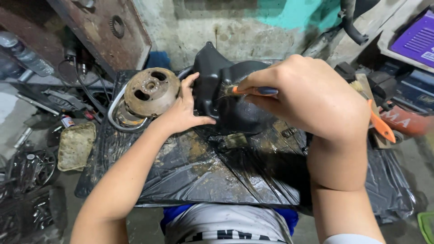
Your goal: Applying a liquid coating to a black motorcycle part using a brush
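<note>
A black plastic cover part (226, 90) stands on a low table wrapped in dirty black plastic sheet (190, 176). My left hand (183, 110) grips the cover's left edge, thumb on its front. My right hand (307, 97) is closed on a small brush with an orange ferrule (235, 90), whose bristles touch the cover's front face. The brush handle is hidden inside my fist.
A rusty round flywheel (151, 92) lies on a metal ring left of the cover. A second orange-handled brush (377, 119) lies at the right. A grimy tray (76, 145) sits by the table's left edge. Tools, a bottle (22, 54) and wheel parts crowd the floor at left.
</note>
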